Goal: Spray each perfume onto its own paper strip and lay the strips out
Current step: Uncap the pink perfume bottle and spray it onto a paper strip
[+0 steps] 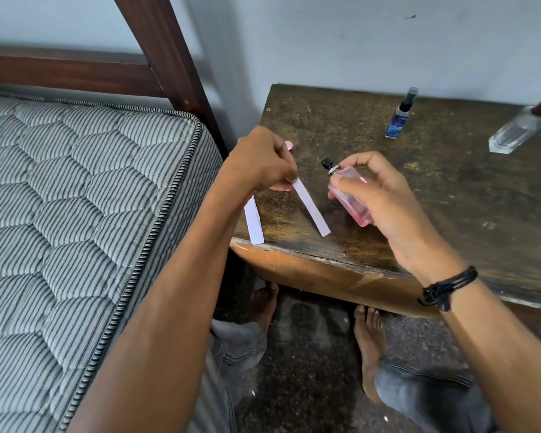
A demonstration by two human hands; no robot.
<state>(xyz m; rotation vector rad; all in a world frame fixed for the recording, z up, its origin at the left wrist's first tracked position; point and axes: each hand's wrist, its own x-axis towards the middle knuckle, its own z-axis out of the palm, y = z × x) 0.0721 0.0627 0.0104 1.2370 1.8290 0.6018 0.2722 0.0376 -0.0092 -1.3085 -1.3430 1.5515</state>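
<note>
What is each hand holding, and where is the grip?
Left hand pinches the top end of a paper strip, with a pink cap tucked in the same hand. Right hand holds the pink perfume bottle around its body.

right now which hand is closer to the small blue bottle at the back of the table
Right. The right hand, holding the pink bottle, sits in front of the blue bottle; the left hand is farther to its left.

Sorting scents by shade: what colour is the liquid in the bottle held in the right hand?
Pink, seen in the head view: the bottle.
</note>
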